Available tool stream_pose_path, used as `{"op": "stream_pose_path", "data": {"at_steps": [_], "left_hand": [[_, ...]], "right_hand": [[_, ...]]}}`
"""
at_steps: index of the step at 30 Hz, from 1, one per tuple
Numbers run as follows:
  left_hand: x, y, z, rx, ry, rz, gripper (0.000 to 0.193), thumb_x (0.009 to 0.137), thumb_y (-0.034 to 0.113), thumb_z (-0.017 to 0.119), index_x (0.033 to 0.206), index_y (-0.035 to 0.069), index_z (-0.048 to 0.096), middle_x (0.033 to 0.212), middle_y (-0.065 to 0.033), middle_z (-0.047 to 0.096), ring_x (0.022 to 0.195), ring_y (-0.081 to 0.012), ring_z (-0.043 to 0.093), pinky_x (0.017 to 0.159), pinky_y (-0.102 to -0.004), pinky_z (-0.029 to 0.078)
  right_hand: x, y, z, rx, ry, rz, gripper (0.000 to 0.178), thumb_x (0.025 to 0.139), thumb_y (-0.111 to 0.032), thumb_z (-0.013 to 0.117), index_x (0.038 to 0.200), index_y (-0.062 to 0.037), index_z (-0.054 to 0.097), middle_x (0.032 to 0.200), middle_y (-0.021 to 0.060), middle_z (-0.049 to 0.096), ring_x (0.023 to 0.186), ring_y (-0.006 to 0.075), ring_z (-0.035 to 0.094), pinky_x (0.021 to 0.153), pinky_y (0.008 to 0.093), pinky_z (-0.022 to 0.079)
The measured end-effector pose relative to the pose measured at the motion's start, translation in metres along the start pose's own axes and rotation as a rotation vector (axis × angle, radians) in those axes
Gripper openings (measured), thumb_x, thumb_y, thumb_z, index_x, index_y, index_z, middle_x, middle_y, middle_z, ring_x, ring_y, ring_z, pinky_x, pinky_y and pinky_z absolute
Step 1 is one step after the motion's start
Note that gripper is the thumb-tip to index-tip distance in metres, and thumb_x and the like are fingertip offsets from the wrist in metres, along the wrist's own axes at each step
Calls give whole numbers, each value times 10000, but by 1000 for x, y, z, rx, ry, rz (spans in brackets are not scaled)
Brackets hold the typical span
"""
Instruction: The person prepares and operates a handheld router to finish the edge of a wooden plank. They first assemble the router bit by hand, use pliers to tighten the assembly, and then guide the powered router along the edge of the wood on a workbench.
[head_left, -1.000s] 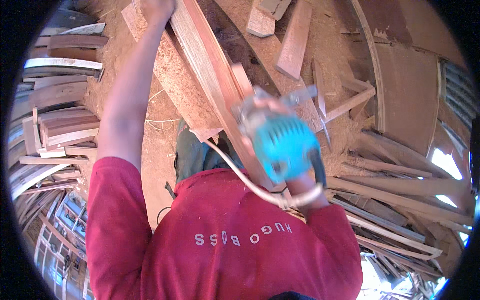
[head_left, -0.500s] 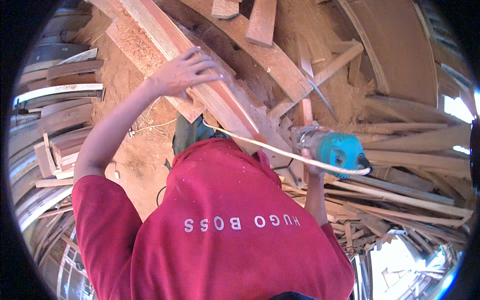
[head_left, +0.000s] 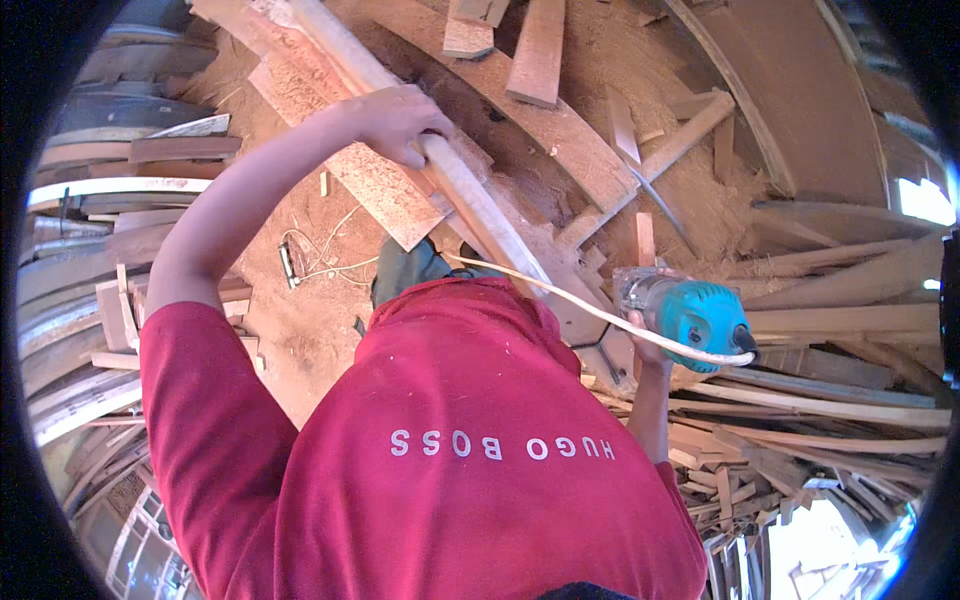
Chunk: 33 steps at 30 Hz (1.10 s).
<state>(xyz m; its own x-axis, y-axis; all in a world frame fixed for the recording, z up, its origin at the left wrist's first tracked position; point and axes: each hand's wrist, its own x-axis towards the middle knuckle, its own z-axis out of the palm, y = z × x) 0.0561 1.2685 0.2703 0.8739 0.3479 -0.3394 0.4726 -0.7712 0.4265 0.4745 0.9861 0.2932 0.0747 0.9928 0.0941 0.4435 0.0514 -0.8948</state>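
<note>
My left hand (head_left: 402, 118) is wrapped over a long wooden strip (head_left: 480, 195), which slants from the upper left down toward my waist. Its fingers curl around the far side, and the thumb lies along the near side. My right hand (head_left: 648, 342) grips a teal trim router (head_left: 695, 318) with a clear base, held out to the right, apart from the strip. From the router's end a pale cord (head_left: 590, 308) runs back across my front. A wide plank (head_left: 375, 185) dusted with shavings lies beneath and beside the strip.
Loose wood blocks (head_left: 535, 60) and a long board (head_left: 575, 145) lie ahead. Crossed timber pieces (head_left: 680, 145) stand to the far right. Stacked timber (head_left: 850, 325) fills the right side, with more planks (head_left: 120, 225) at the left. Sawdust covers the ground (head_left: 300, 215); a thin wire (head_left: 330, 255) lies there.
The wooden strip has been turned, so a pale edge faces up where a reddish grooved face showed. My left hand has closed around it from resting spread. The router stays in my right hand.
</note>
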Motion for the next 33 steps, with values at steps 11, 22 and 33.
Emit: {"op": "stream_pose_path", "data": {"at_steps": [11, 22, 33], "left_hand": [[-15, 8, 4, 266, 3, -69, 746, 849, 778, 405, 889, 68, 628, 754, -163, 683, 786, -367, 675, 667, -480, 517], [-60, -23, -4, 350, 177, -41, 820, 651, 731, 691, 1157, 96, 575, 1094, -101, 558, 1133, -281, 518, 1036, -495, 349], [-48, 12, 28, 181, 373, -157, 1019, 485, 361, 909, 1391, 210, 465, 1349, -65, 502, 1329, -260, 423, 1171, -528, 241]], "right_hand": [[-6, 4, -5, 122, 181, 65, 712, 736, -83, 767, 1355, -60, 416, 1327, 94, 513, 1245, 244, 489, 1072, 410, 399], [26, 21, 16, 143, 36, 130, 758, 772, -26, 727, 1435, -80, 363, 1397, 84, 481, 1253, 250, 488, 1057, 410, 402], [113, 17, 59, -34, -116, 314, 765, 804, -73, 741, 1460, -60, 347, 1448, 88, 421, 1333, 252, 393, 1115, 442, 321]]}}
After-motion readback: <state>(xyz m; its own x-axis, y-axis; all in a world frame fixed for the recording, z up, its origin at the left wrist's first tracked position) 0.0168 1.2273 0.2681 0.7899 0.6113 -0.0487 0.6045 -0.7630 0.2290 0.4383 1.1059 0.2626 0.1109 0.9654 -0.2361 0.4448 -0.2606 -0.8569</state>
